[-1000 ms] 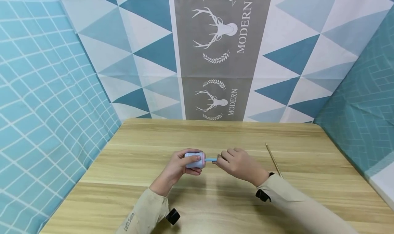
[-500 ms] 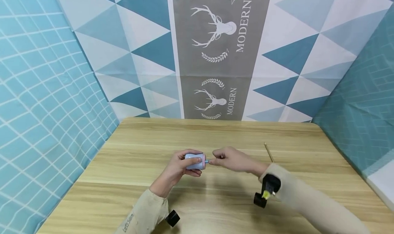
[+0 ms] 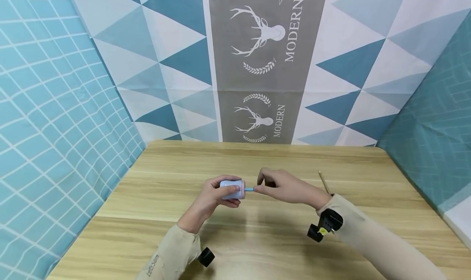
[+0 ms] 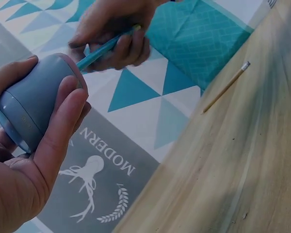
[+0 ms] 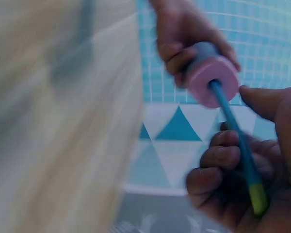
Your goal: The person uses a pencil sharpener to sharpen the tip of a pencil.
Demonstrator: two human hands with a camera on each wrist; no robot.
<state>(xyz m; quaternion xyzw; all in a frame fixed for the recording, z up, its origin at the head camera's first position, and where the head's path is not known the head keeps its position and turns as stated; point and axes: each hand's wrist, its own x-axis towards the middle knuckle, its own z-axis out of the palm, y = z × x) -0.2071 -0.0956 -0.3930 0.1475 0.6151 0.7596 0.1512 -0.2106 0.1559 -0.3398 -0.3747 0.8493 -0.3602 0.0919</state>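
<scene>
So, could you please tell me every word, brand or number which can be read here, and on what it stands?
"MODERN": grey band of the backdrop, upper print, running sideways.
"MODERN": same band, lower print, also sideways.
"Let's Slim", probably: left sleeve; small and blurred, so not certain.
Too small and faint to read: a short mark on the sharpener.
I can read no numbers.

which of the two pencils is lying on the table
The light-brown pencil lies on the table; the blue pencil is raised off it, one end in the pink-faced sharpener.
</scene>
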